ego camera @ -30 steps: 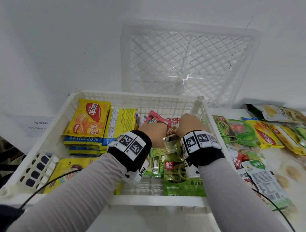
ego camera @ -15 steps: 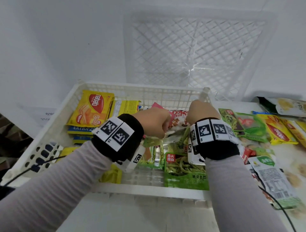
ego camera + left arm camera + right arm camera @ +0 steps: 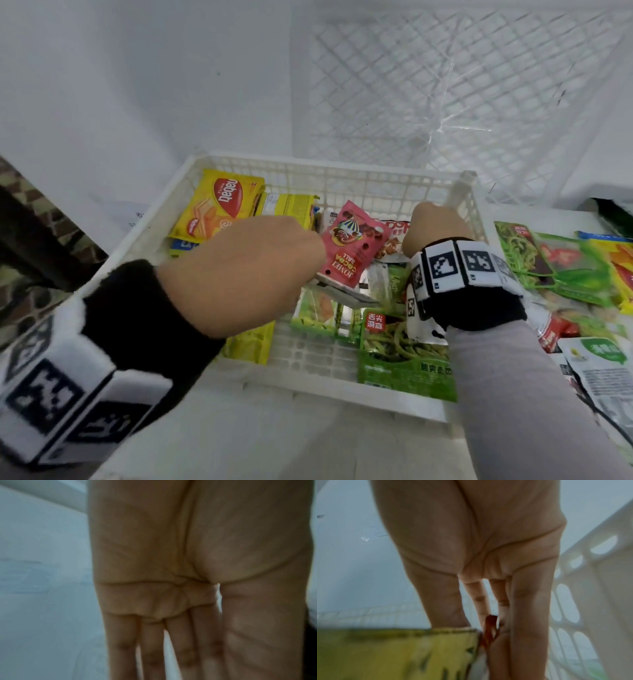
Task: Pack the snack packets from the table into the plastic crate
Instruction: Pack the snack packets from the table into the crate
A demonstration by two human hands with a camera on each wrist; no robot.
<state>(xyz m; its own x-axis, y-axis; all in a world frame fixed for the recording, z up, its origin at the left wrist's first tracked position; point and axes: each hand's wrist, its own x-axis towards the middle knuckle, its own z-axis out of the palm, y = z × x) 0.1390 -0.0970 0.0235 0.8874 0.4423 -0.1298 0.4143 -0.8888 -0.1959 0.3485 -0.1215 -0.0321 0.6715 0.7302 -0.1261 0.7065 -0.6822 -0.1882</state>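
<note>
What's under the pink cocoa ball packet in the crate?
The pink cocoa ball packet lies on a silver packet edge and green packets; what is further beneath is covered.

Stockroom-like spot; white plastic crates, bare white wall, heaped snack packets

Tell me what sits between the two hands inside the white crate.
In the head view, a pink Jomei cocoa ball packet stands tilted between the left hand and right hand, over green packets.
</note>
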